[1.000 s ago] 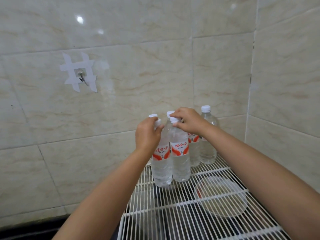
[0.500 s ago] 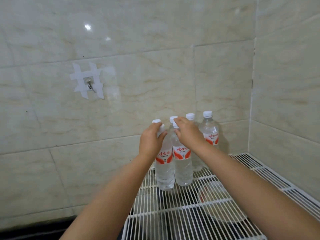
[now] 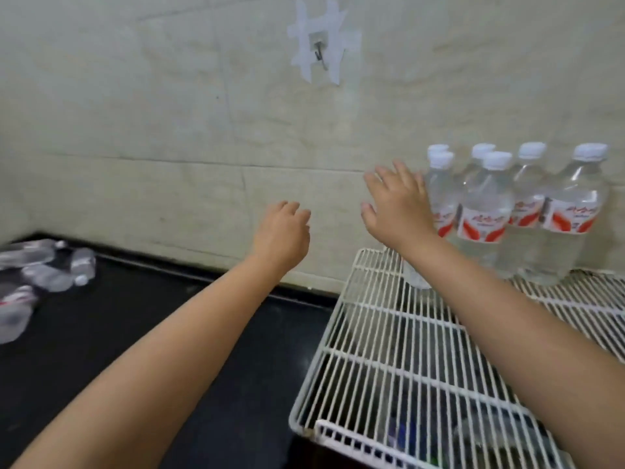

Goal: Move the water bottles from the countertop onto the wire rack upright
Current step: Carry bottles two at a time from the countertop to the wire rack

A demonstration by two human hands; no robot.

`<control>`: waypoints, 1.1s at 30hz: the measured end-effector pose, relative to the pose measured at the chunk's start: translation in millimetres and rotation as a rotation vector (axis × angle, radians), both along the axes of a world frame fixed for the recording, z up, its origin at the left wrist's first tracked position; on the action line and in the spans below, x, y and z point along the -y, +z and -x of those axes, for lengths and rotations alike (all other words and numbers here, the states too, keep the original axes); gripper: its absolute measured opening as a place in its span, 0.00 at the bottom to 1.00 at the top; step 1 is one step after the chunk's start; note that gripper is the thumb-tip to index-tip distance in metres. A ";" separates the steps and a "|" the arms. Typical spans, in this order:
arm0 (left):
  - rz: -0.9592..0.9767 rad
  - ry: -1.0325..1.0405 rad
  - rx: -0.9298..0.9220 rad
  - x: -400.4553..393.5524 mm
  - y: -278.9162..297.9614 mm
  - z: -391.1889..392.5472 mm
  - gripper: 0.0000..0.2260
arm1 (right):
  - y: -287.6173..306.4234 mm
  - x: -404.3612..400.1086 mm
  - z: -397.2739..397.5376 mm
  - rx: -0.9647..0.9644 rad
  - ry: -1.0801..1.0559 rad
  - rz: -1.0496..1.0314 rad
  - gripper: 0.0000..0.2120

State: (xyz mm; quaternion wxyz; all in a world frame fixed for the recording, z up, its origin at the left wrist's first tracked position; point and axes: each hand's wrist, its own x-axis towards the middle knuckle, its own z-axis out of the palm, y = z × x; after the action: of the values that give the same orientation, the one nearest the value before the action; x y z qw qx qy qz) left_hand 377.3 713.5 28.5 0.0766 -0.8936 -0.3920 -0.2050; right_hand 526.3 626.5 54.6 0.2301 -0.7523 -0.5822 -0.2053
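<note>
Nearest the camera, the white wire rack (image 3: 382, 360) stands on the black desk (image 3: 142, 333). Above the desk, the left hand (image 3: 282, 231) hovers with fingers loosely curled, its grip holding nothing. The right hand (image 3: 397, 204) hangs over the rack's far left corner, fingers spread, its grip apart and empty. Just beside it, the upright water bottles (image 3: 487, 211) cluster on the back of the rack against the tiled wall (image 3: 169, 113). Far left, blurred lying bottles (image 3: 50, 269) rest on the desk.
</note>
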 end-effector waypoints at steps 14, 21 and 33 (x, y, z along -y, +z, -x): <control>0.259 0.599 -0.064 5.3 -107.0 366.1 0.18 | -135.3 -93.8 365.2 -0.147 0.508 0.259 0.19; 0.417 0.746 -0.110 25.6 -180.3 526.4 0.17 | -208.5 -91.7 540.3 -0.134 0.573 0.510 0.22; 0.501 0.667 -0.127 -67.2 -227.2 658.5 0.17 | -263.6 -194.8 640.7 -0.145 0.546 0.655 0.23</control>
State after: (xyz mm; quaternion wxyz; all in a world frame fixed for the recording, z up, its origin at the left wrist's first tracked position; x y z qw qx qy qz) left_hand -281.3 780.7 -198.6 -0.0570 -0.7197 -0.6919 -0.0118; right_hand -114.4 821.3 -209.0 0.0656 -0.6165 -0.7766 0.1121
